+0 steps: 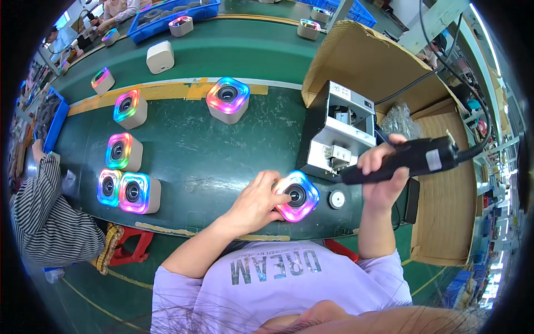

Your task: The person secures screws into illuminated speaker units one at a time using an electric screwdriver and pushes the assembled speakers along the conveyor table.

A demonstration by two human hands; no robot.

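My left hand (pixel 255 201) is closed around a small square speaker (pixel 312 196) whose face glows in rainbow colours, with the thumb on its round black centre. Raised over the bench's right side, my right hand (pixel 384 170) grips a black electric screwdriver (pixel 414 160), and its cable runs up from the rear end. The screwdriver's tip points left toward the speaker and is apart from it. A small round silver-white disc (pixel 336 199) lies right of the speaker. Behind it stands a black and silver screw feeder (pixel 340 131).
Several lit speakers (pixel 132 193) stand along the left, and another lit speaker (pixel 228 100) is farther back. A white speaker (pixel 160 57) sits on the green conveyor (pixel 222 47). An open cardboard box (pixel 445 189) surrounds the right side. A co-worker's striped sleeve (pixel 41 206) is at far left.
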